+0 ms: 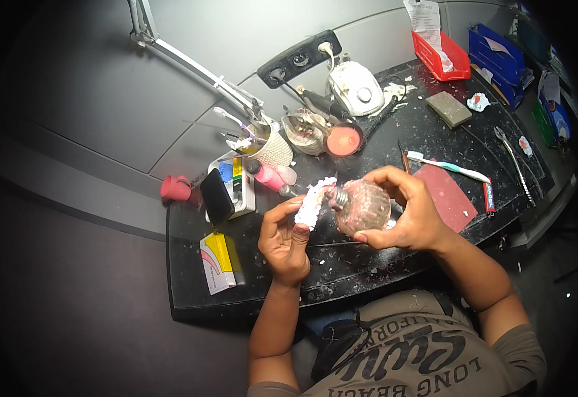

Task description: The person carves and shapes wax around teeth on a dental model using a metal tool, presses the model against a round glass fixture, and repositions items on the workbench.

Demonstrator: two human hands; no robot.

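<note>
Between the thumb and fingers of my left hand (284, 243) is a white, bumpy, curved piece (311, 204) that looks like a plaster dental cast. My right hand (404, 210) is wrapped round a ribbed glass spirit lamp (365, 210), smeared pinkish and tilted so its metal neck points at the white piece. The neck sits very close to the piece; whether they touch, or a flame burns, I cannot tell. Beyond my left hand lie a pink bottle (268, 176) and a beaded cup (274, 149) of tools. A pink wax sheet (445, 196) lies right of my right hand.
The black worktop (249, 278) is littered with scraps. A toothbrush (449, 165), metal tool (514, 162) and tan block (449, 110) lie on the right. Behind stand a white control unit (357, 89) and red bin (440, 57). A phone (217, 198) and box (217, 263) are left.
</note>
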